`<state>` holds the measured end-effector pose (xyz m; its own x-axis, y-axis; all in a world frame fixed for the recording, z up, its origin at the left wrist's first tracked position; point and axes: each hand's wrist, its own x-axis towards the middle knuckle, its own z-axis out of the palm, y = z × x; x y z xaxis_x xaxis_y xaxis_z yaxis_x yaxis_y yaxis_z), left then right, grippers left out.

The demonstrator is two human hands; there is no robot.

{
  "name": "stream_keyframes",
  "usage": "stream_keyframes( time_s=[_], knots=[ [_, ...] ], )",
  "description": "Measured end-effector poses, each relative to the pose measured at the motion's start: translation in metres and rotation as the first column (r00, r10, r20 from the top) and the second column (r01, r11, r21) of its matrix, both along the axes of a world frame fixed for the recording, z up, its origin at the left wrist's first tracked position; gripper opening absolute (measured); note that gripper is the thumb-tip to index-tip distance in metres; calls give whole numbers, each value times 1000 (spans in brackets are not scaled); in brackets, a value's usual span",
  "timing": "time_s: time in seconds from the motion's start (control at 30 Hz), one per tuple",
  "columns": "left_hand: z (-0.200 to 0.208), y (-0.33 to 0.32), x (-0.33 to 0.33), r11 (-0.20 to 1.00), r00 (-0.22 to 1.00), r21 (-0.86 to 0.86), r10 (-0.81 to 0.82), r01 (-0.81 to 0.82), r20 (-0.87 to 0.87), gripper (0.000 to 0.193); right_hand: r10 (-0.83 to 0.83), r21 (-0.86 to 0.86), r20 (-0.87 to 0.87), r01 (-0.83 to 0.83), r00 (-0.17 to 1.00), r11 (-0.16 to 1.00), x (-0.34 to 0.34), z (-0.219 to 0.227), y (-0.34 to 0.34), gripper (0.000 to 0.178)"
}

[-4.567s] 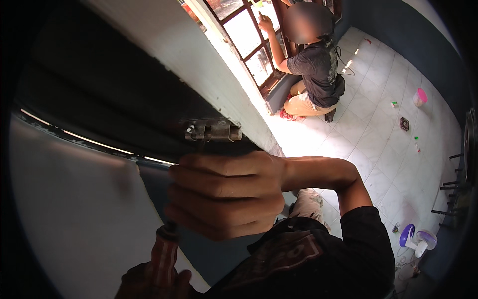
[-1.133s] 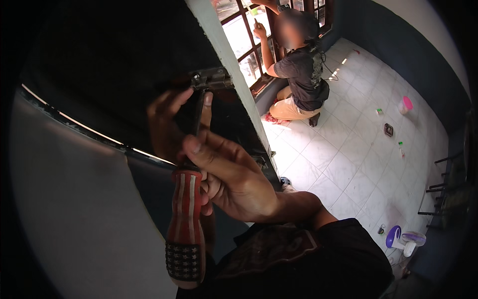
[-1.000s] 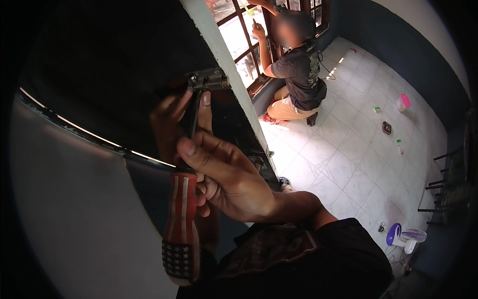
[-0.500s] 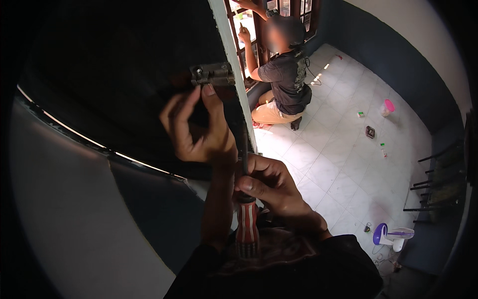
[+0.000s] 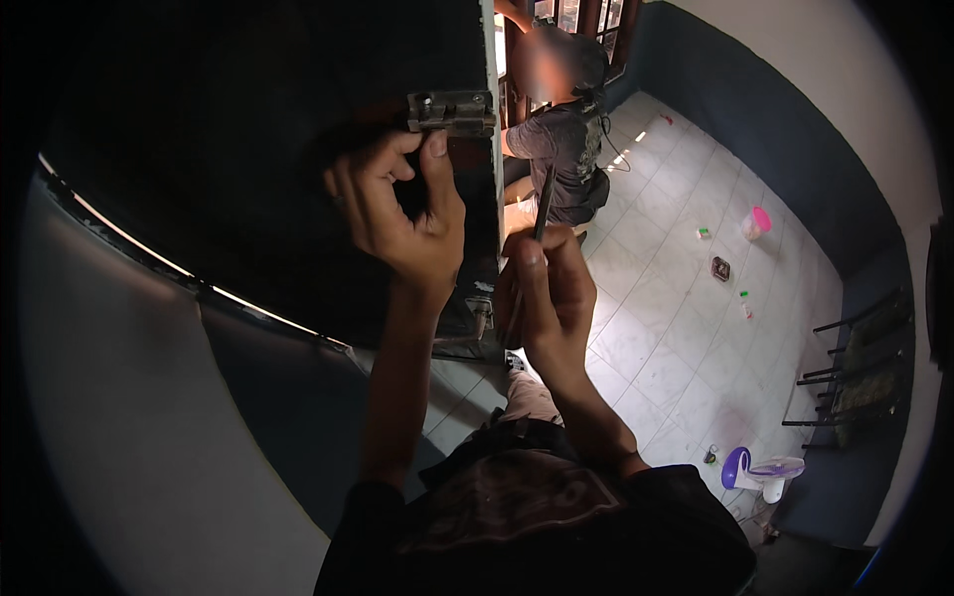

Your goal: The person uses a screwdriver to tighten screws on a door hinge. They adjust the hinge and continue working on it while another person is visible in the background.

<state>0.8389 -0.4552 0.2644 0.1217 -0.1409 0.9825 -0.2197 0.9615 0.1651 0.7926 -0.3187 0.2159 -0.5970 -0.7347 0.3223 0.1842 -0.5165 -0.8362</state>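
Observation:
A metal door bolt (image 5: 452,113) sits near the edge of a dark door (image 5: 248,199). Just below it is my left hand (image 5: 407,204), fingers curled, with thumb and forefinger against the bolt's lower edge. Whether a small part is pinched there is hidden. My right hand (image 5: 556,298), lower and to the right beside the door edge, is closed round a screwdriver (image 5: 546,204). Its dark shaft points upward, tilted slightly right, and the handle is mostly covered by my fingers. Another metal fitting (image 5: 481,310) shows low on the door, left of my right hand.
Another person (image 5: 561,149) kneels by a barred window beyond the door. On the tiled floor (image 5: 656,328) lie a pink-lidded tub (image 5: 757,223), a dark small box (image 5: 720,268) and a purple-white fan (image 5: 760,472). Dark chairs (image 5: 860,368) stand by the right wall.
My right hand has risen with the screwdriver, which now leans right. The view has shifted, so bolt and left hand appear higher and farther right. The other person has lowered an arm.

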Motion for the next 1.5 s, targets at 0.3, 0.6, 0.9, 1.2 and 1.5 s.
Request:
stream_keyframes(
  time_s=[0.3, 0.6, 0.9, 1.2, 1.5],
  knots=[
    [-1, 1, -4, 999, 996, 16, 35, -34, -76, 23, -276, -84, -303, 263, 912, 961, -33, 25, -46, 39],
    [4, -11, -10, 998, 996, 30, 52, -50, -74, 20, -201, -189, -356, 140, 913, 972, -53, 70, -66, 43],
    [-10, -23, -27, 992, 983, -16, 121, -124, -137, 19, 219, -104, -228, -248, 949, 963, -93, 61, -89, 40],
    [-13, -13, -35, 975, 976, 133, 194, -180, -99, 13, 331, -138, -208, -363, 920, 922, -107, 61, -96, 40],
    [-11, -3, -44, 977, 956, 191, 147, -99, -256, 13, 426, -106, -237, -460, 873, 882, -117, 60, -96, 42]
  ],
)
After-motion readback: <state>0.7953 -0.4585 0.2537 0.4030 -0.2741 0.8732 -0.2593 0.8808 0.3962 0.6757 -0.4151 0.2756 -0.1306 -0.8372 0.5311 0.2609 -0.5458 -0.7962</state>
